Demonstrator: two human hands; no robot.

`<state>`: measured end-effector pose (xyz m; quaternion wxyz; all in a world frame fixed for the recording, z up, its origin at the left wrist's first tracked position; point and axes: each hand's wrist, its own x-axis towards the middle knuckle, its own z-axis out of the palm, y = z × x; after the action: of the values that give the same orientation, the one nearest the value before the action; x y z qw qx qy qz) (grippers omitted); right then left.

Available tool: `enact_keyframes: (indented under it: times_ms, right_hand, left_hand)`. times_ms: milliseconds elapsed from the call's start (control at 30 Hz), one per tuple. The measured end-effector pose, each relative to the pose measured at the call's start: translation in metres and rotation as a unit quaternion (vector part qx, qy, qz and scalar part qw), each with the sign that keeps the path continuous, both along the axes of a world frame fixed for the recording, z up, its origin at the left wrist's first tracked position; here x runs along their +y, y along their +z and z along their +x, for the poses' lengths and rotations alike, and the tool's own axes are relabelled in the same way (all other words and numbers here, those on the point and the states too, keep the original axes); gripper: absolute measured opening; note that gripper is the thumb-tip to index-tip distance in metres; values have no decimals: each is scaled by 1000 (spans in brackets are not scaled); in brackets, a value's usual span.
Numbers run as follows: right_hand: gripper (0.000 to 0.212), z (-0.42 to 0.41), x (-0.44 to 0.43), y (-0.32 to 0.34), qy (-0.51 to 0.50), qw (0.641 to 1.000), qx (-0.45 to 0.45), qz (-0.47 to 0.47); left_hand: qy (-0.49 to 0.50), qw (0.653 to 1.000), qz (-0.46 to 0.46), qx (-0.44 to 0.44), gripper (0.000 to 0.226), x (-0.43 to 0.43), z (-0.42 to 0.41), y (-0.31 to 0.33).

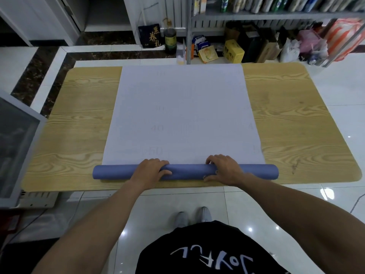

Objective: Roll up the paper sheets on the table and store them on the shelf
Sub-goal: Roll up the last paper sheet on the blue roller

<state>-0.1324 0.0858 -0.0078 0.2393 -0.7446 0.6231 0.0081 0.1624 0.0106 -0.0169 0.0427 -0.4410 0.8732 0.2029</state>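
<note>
A large pale sheet of paper [182, 113] lies flat down the middle of the wooden table [79, 123], reaching the far edge. Its near end is wound into a blue roll [112, 172] that lies crosswise by the table's front edge. My left hand [151, 169] rests over the roll left of centre, fingers curled on top and thumb on the near side. My right hand [224, 168] grips the roll right of centre in the same way. The metal shelf [256, 16] stands beyond the table at the back right.
The shelf carries bottles and packets, with boxes [234, 51] and plastic bags [308, 44] on the floor beneath it. A dark bottle [170, 39] and a black box [151, 36] stand behind the table. A grey cabinet [15, 147] adjoins the table's left side.
</note>
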Motion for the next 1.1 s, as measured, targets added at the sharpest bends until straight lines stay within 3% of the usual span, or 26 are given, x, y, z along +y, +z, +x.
enact_keyframes:
  times_ms: [100, 267, 400, 533, 633, 800, 933, 1100]
  right_hand:
    - [52, -1, -6, 5, -3, 1000, 5, 8]
    - [43, -5, -18, 13, -3, 998, 27, 52]
    - [52, -4, -21, 14, 8, 993, 59, 98]
    - [85, -2, -12, 9, 26, 994, 76, 68]
    - [64, 1, -12, 9, 10, 999, 40, 25]
    - [45, 0, -18, 9, 6, 998, 38, 44]
    - [40, -1, -21, 10, -5, 996, 28, 84]
    - [50, 2, -22, 12, 9, 994, 60, 96]
  left_hand:
    - [-5, 999, 37, -17, 46, -6, -4, 5]
    - [8, 997, -10, 70, 72, 1, 1, 4]
    - [-18, 1000, 3, 18, 44, -3, 1, 6]
    - [2, 1000, 19, 15, 39, -3, -3, 8]
    - [11, 1000, 25, -13, 33, -4, -4, 11]
    - [29, 999, -4, -38, 36, 3, -7, 9]
    - [-14, 999, -31, -16, 57, 10, -2, 4]
    - [-38, 994, -60, -85, 34, 8, -10, 8]
